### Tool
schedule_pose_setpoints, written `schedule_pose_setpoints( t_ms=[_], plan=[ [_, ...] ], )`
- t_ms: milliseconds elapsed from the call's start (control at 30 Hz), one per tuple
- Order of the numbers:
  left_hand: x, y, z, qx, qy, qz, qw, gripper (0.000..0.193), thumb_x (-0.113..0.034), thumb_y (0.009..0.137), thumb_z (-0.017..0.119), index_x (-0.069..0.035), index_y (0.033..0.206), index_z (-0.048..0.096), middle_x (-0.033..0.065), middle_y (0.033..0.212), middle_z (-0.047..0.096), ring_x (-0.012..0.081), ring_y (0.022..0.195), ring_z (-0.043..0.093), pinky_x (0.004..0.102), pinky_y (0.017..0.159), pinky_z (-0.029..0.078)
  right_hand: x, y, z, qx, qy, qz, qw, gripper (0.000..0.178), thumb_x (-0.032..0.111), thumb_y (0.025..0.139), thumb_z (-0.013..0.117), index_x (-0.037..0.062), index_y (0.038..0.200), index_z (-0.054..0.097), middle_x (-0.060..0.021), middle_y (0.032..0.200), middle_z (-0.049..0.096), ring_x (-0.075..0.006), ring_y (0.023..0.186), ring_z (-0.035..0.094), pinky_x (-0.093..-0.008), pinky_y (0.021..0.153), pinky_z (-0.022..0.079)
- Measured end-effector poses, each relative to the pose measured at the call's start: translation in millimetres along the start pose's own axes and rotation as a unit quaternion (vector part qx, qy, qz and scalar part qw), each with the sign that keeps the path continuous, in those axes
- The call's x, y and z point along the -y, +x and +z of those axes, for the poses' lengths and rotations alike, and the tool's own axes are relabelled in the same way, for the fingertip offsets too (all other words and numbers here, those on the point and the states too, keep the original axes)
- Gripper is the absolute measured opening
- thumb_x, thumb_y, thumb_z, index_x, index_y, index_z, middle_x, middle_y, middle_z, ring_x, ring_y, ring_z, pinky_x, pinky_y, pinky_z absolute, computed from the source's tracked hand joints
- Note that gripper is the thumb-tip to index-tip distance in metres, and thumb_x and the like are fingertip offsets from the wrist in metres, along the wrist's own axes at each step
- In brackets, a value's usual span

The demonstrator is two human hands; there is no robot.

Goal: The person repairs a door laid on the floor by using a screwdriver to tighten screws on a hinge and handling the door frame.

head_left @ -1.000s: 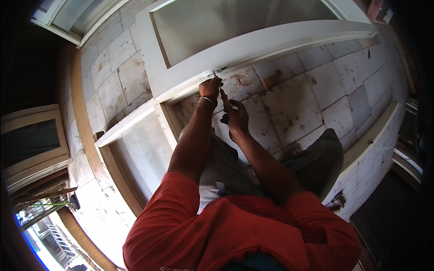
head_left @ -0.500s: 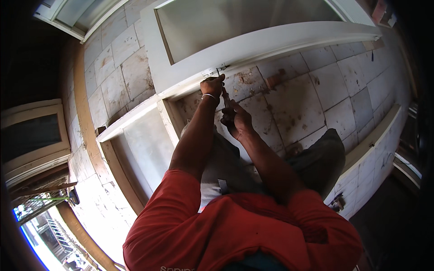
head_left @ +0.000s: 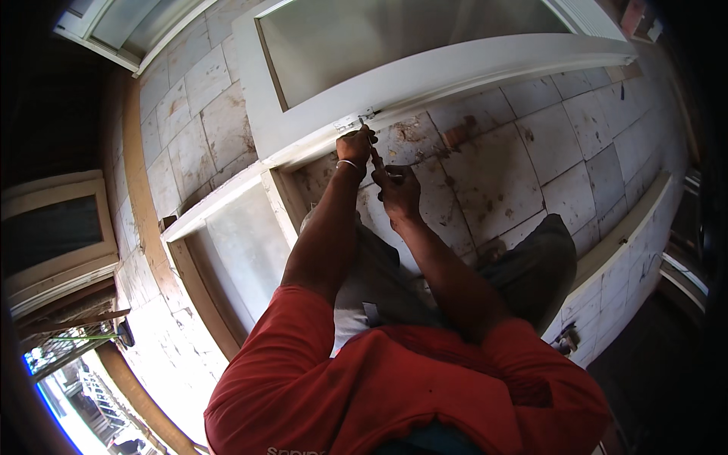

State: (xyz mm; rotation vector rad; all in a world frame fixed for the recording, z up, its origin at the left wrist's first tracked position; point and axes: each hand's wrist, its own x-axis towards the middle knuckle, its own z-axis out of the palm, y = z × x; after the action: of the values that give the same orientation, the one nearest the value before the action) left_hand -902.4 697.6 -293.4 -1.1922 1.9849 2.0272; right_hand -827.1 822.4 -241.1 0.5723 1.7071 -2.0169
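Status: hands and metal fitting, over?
Right hand grips slim tool. Left hand curled round its front, partly hiding it. Metal fitting at white frame's edge.

1. The right hand [head_left: 400, 195] hides most of the grip of the screwdriver [head_left: 376, 158].
2. The left hand [head_left: 354, 146] covers part of its shaft; tip contact with the metal hinge [head_left: 349, 123] is too small to tell.
3. The top edge cuts off the white glazed door [head_left: 425, 72].
4. The lower edge crops the red shirt [head_left: 425, 379].

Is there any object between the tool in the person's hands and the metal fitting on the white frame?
Nothing visible: the tool, held by the left hand and right hand, reaches up to the metal fitting; exact contact is unclear.
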Motion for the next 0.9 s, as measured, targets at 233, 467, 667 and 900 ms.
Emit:
schedule_pose_setpoints(
  t_ms=[233, 467, 667, 900],
  plan=[
    [1, 2, 1, -0.027, -0.001, -0.012, 1.000, 0.034, -0.033, 0.088, 0.065, 0.000, 0.094, 0.071, 0.0080, 0.091, 0.071, 0.0164, 0.082, 0.061, 0.0323, 0.076, 0.047, -15, 14, -17, 0.110, 0.186, 0.125, 0.968, 0.031, 0.018, 0.083, 0.071, 0.0015, 0.105, 0.056, -0.0047, 0.077, 0.057, -0.0111, 0.059, 0.051, -0.0296, 0.054, 0.045],
    [9, 5, -18, -0.014, 0.060, 0.044, 0.997, 0.036, -0.035, 0.080, 0.074, -0.001, 0.091, 0.073, 0.0071, 0.088, 0.072, 0.0152, 0.081, 0.063, 0.0305, 0.079, 0.047, -10, 4, -4, -0.031, -0.128, -0.130, 0.983, 0.031, 0.018, 0.083, 0.070, 0.0011, 0.104, 0.054, -0.0074, 0.076, 0.057, -0.0144, 0.064, 0.055, -0.0333, 0.060, 0.047],
    [8, 5, -6, -0.038, 0.095, 0.023, 0.994, 0.028, -0.030, 0.083, 0.070, -0.003, 0.089, 0.073, 0.0051, 0.087, 0.072, 0.0141, 0.078, 0.064, 0.0303, 0.076, 0.048, -9, 3, -14, 0.071, 0.169, 0.132, 0.974, 0.037, 0.022, 0.085, 0.069, -0.0001, 0.110, 0.054, -0.0060, 0.079, 0.058, -0.0128, 0.066, 0.055, -0.0305, 0.059, 0.047],
    [18, 13, -5, -0.002, 0.049, 0.028, 0.998, 0.026, -0.021, 0.093, 0.052, -0.004, 0.097, 0.071, 0.0061, 0.089, 0.073, 0.0152, 0.082, 0.066, 0.0294, 0.076, 0.049, -8, 4, -20, 0.045, 0.240, 0.196, 0.950, 0.039, 0.031, 0.088, 0.066, 0.0032, 0.113, 0.055, -0.0094, 0.083, 0.059, -0.0161, 0.065, 0.054, -0.0318, 0.060, 0.048]
  ],
)
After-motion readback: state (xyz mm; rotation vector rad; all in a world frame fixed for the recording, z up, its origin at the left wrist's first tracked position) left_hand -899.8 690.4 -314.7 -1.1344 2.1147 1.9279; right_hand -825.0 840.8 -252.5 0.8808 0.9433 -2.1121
